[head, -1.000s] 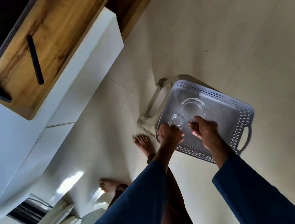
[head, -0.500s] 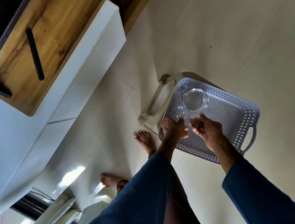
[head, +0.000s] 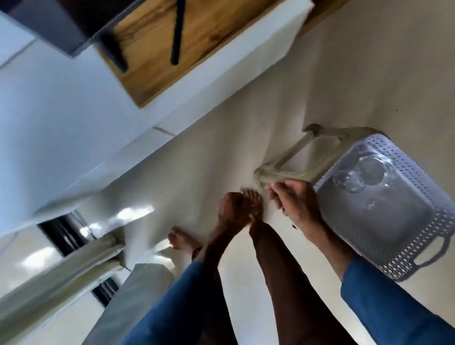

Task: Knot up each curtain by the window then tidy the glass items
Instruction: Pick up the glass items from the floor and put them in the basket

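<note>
Broadly, the white cabinet (head: pixel 46 136) and its wood-grain door (head: pixel 217 17) fill the upper left. Below them the cream fabric curtain (head: pixel 44 289) hangs gathered in a thick column; blur hides any knot. The lavender perforated plastic basket (head: pixel 436 219) sits on a beige plastic stool (head: pixel 286 174) with two clear glass dishes (head: pixel 363 176) touching inside it, so the tidying looks nearly done. The right hand (head: pixel 295 201) is loosely curled and empty beside the stool. The left hand (head: pixel 235 209) is bunched, with nothing visible in it.

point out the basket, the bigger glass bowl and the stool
basket (head: pixel 440 219), head view, perforated side wall
bigger glass bowl (head: pixel 372 169), head view, its middle
stool (head: pixel 287 156), head view, pale leg bar
</note>
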The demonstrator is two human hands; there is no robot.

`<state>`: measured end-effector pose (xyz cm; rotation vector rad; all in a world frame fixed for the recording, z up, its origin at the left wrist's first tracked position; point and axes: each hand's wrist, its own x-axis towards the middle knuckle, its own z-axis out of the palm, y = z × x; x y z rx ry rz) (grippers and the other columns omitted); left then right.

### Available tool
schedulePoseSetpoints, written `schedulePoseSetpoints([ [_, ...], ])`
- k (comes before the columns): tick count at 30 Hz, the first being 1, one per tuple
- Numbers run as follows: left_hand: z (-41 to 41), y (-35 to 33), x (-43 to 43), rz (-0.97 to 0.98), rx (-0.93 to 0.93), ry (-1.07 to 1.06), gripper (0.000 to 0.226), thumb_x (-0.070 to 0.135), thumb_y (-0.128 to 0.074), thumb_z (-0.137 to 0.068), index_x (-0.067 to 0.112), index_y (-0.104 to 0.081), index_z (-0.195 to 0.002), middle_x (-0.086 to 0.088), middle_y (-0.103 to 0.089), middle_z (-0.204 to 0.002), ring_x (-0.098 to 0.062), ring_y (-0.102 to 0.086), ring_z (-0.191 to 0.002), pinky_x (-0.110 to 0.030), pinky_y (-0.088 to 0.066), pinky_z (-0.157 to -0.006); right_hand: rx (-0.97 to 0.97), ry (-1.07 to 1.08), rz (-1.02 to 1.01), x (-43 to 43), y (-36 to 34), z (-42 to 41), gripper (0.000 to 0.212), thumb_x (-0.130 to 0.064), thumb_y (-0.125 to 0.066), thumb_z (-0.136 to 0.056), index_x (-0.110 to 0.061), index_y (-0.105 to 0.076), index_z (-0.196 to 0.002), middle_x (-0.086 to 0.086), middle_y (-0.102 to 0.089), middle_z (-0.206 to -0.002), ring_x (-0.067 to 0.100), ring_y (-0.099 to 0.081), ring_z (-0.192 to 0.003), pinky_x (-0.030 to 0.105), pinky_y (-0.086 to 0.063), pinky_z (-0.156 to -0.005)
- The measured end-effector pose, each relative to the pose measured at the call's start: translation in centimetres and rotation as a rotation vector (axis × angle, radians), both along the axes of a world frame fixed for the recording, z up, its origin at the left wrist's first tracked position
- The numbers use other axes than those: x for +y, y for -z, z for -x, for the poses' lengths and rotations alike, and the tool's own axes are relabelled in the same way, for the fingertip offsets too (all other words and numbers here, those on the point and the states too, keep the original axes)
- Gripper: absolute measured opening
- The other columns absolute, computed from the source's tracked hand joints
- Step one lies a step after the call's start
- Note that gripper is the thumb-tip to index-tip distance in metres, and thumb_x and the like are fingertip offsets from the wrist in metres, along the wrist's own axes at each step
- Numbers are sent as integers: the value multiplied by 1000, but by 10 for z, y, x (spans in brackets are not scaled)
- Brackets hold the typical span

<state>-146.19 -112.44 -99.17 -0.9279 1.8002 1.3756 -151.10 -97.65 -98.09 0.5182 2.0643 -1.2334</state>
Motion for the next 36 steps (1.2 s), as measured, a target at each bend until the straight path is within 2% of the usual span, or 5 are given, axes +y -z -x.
schedulePoseSetpoints([
  [10,-207,25,-230,225,-177,-397,23,24,-52,-76,18,-68,-60,-10,-75,-69,-21,-72,-58,-36,-61,-64,-196,-709,-26,-251,16,-84,16,-9,-60,-92,-3,-74,-88,8,-71,-73,3,-52,-38,17,-35,-36],
  [16,-306,34,-288,262,-263,-499,30,22,-58,-87,1,-72,-103,-20,-70,-110,-35,-64,-106,-34,-51,-86,-256,-962,-73,-371,35,-176,13,-12,-65,-91,-4,-74,-86,8,-73,-74,8,-59,-45,20,-39,-40],
  [23,-317,16,-392,384,-155,-501,26,20,-52,-86,1,-67,-97,-21,-69,-102,-38,-67,-95,-35,-51,-71,-307,-1174,-93,-483,52,-253,20,-9,-56,-95,-7,-68,-80,9,-69,-68,12,-55,-45,17,-35,-38],
  [29,-345,31,-470,655,-150,-393,29,16,-53,-89,6,-61,-115,-16,-64,-121,-33,-56,-119,-36,-48,-92,-255,-1282,-116,-552,90,-301,12,-10,-61,-89,-5,-69,-81,15,-69,-76,16,-57,-49,15,-34,-37],
  [36,-411,113,-532,685,-594,-493,44,32,-52,-91,9,-56,-129,-13,-55,-133,-30,-50,-124,-36,-42,-97,-114,-1589,-117,-625,166,-334,19,-13,-63,-87,0,-76,-84,14,-76,-75,16,-65,-52,17,-44,-39],
])
